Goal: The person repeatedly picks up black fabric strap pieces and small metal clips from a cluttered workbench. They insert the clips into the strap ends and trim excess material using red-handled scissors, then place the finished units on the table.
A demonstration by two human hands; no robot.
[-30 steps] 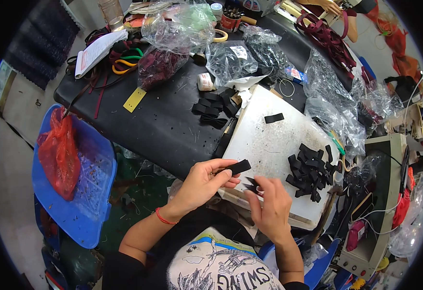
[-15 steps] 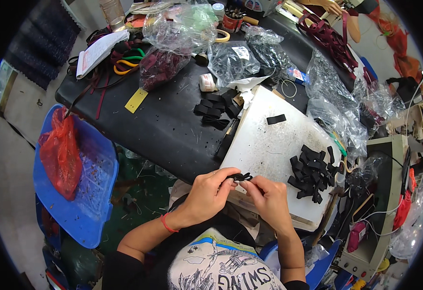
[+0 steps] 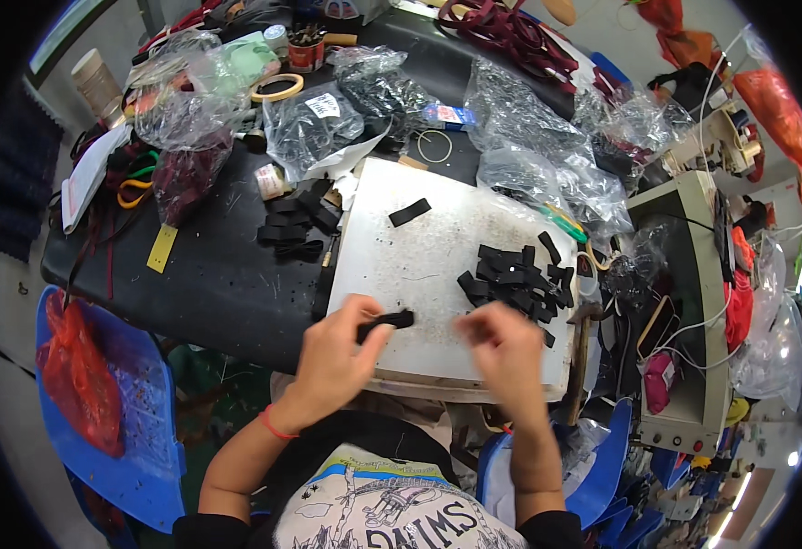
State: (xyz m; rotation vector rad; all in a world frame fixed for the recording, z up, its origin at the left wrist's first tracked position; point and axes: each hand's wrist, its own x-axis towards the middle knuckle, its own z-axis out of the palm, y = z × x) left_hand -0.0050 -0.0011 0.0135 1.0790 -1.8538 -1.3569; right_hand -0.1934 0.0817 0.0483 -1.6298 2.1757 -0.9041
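Observation:
My left hand (image 3: 339, 357) is closed, pinching a small bundle of black fabric strips (image 3: 392, 320) between thumb and fingers over the near edge of the white board (image 3: 419, 343). My right hand (image 3: 502, 343) is apart from it to the right, near the pile of short black strips (image 3: 516, 279). Motion smears its fingers, so I cannot tell whether it holds anything. One single black strip (image 3: 409, 213) lies alone on the far part of the board. To the board's left, stacked black strip bundles (image 3: 293, 224) rest on the dark table.
Clear plastic bags (image 3: 529, 137) cover the table behind the board. Green-handled scissors (image 3: 563, 222) lie at its right corner, with a hammer (image 3: 584, 320) beside the right edge. A blue chair (image 3: 145, 412) holding a red bag (image 3: 81, 375) stands at the left.
My hands have parted: the left keeps the black strips, while the right has moved away toward the pile. The view has shifted, so the table things appear further left.

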